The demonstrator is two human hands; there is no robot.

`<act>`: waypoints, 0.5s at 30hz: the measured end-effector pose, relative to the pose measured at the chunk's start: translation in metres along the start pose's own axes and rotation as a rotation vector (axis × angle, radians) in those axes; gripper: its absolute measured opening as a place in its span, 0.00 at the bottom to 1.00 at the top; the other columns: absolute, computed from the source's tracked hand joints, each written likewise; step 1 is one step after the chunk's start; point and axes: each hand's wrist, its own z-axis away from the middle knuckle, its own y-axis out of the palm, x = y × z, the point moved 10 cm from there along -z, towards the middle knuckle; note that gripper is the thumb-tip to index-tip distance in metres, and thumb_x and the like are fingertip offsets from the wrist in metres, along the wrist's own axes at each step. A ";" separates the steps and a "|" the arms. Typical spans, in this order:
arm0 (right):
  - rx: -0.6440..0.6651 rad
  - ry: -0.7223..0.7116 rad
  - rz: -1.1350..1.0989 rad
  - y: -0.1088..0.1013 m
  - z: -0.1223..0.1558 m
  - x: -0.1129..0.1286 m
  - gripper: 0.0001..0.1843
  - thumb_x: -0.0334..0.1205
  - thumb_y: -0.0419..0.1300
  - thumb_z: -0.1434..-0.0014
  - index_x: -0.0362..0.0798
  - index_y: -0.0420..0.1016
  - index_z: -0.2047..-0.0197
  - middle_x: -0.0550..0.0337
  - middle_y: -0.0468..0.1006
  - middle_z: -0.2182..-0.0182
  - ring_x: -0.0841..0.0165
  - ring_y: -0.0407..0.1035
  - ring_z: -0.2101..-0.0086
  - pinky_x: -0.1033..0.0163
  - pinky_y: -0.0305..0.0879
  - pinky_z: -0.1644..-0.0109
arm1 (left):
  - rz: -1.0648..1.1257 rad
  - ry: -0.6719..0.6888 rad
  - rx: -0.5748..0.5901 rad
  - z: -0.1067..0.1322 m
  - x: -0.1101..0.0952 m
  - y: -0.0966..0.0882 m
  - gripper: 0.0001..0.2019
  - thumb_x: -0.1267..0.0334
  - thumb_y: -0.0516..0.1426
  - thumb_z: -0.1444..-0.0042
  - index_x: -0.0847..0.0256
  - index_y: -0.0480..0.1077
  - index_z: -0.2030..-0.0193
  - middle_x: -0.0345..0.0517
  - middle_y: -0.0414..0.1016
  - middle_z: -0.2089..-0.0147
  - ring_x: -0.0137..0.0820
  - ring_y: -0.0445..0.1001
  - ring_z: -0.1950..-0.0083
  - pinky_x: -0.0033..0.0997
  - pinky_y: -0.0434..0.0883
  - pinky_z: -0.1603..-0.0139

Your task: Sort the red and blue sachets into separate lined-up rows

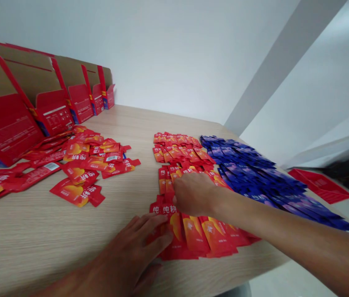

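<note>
My left hand (140,245) is at the left end of the front row of red sachets (213,235). Its thumb and fingers close on the leftmost red sachet (171,231), which lies flat with white lettering and an orange print. My right hand (193,192) reaches across from the right, curled low over the top edge of that row. The back of the hand hides its fingertips, so what they pinch is out of sight. Just beyond it, overlapping red sachets (180,153) lie fanned in more rows.
Dark blue sachets (255,177) lie in overlapping rows on the right. Loose red sachets (84,165) are heaped at left, before a line of opened red cartons (53,109). A white wall (174,62) stands behind the wooden table (124,198); a red box (319,185) sits past the right edge.
</note>
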 end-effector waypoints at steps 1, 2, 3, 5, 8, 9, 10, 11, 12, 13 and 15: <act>0.011 -0.001 0.015 -0.002 0.001 0.001 0.11 0.37 0.64 0.35 0.43 0.89 0.55 0.31 0.87 0.58 0.41 0.84 0.54 0.45 0.80 0.56 | 0.009 0.007 0.004 0.000 -0.001 0.000 0.35 0.70 0.61 0.39 0.49 0.67 0.25 0.53 0.63 0.19 0.55 0.66 0.23 0.63 0.69 0.25; 0.018 -0.007 0.027 -0.004 0.003 0.002 0.13 0.39 0.63 0.33 0.43 0.88 0.54 0.31 0.87 0.57 0.41 0.84 0.54 0.44 0.80 0.56 | 0.019 0.006 0.002 -0.001 -0.002 -0.001 0.35 0.70 0.62 0.40 0.49 0.67 0.25 0.53 0.63 0.19 0.56 0.66 0.23 0.63 0.68 0.25; 0.016 -0.017 0.037 -0.008 0.004 0.005 0.14 0.40 0.62 0.31 0.43 0.88 0.54 0.31 0.87 0.57 0.41 0.84 0.53 0.44 0.80 0.56 | 0.029 0.003 0.000 -0.001 -0.003 -0.003 0.35 0.70 0.62 0.40 0.49 0.67 0.25 0.53 0.63 0.19 0.56 0.66 0.23 0.63 0.68 0.24; -0.013 -0.059 0.042 -0.021 0.003 0.015 0.17 0.43 0.60 0.28 0.43 0.88 0.53 0.32 0.87 0.56 0.42 0.84 0.52 0.45 0.80 0.54 | 0.038 -0.001 0.008 -0.002 -0.005 -0.004 0.33 0.68 0.63 0.39 0.50 0.68 0.27 0.53 0.64 0.20 0.55 0.66 0.23 0.62 0.68 0.24; -0.077 -0.237 -0.022 -0.039 -0.007 0.055 0.19 0.48 0.59 0.26 0.43 0.87 0.55 0.38 0.88 0.59 0.46 0.84 0.53 0.49 0.78 0.53 | 0.036 0.000 0.039 -0.003 -0.007 -0.004 0.27 0.63 0.62 0.34 0.53 0.70 0.29 0.55 0.67 0.22 0.54 0.67 0.24 0.61 0.68 0.24; -0.095 -0.310 -0.066 -0.043 -0.012 0.074 0.19 0.50 0.60 0.26 0.44 0.86 0.55 0.40 0.88 0.60 0.47 0.84 0.53 0.50 0.78 0.53 | 0.033 -0.003 0.039 -0.004 -0.007 -0.004 0.25 0.61 0.62 0.32 0.53 0.70 0.29 0.55 0.68 0.23 0.54 0.67 0.24 0.60 0.68 0.24; -0.116 -0.376 -0.117 -0.046 -0.018 0.093 0.20 0.52 0.61 0.26 0.44 0.86 0.54 0.41 0.88 0.60 0.48 0.84 0.54 0.51 0.78 0.54 | 0.029 -0.008 0.032 -0.004 -0.006 -0.006 0.24 0.59 0.61 0.31 0.53 0.69 0.29 0.55 0.68 0.24 0.53 0.67 0.24 0.59 0.67 0.24; -0.138 -0.421 -0.166 -0.047 -0.026 0.112 0.21 0.54 0.62 0.27 0.44 0.85 0.53 0.41 0.88 0.59 0.48 0.84 0.54 0.51 0.79 0.55 | 0.027 -0.006 0.025 -0.004 -0.006 -0.007 0.23 0.58 0.59 0.29 0.53 0.69 0.29 0.54 0.68 0.23 0.51 0.65 0.23 0.58 0.67 0.23; -0.164 -0.449 -0.206 -0.047 -0.034 0.130 0.23 0.56 0.62 0.27 0.44 0.85 0.52 0.40 0.88 0.57 0.47 0.84 0.53 0.50 0.79 0.56 | 0.026 0.002 0.023 -0.004 -0.007 -0.008 0.23 0.57 0.58 0.28 0.52 0.68 0.28 0.53 0.66 0.22 0.51 0.64 0.22 0.57 0.65 0.22; -0.188 -0.470 -0.231 -0.046 -0.043 0.147 0.25 0.59 0.62 0.27 0.44 0.84 0.51 0.39 0.87 0.55 0.47 0.84 0.53 0.49 0.79 0.55 | 0.030 0.016 0.023 -0.004 -0.008 -0.009 0.24 0.57 0.57 0.26 0.52 0.66 0.27 0.51 0.65 0.21 0.50 0.62 0.20 0.57 0.64 0.21; -0.238 -0.504 -0.233 -0.040 -0.059 0.178 0.30 0.64 0.61 0.28 0.42 0.84 0.49 0.36 0.86 0.52 0.47 0.82 0.51 0.47 0.80 0.53 | 0.047 0.035 0.030 -0.003 -0.010 -0.010 0.24 0.57 0.55 0.25 0.50 0.64 0.24 0.48 0.63 0.19 0.49 0.61 0.19 0.57 0.61 0.19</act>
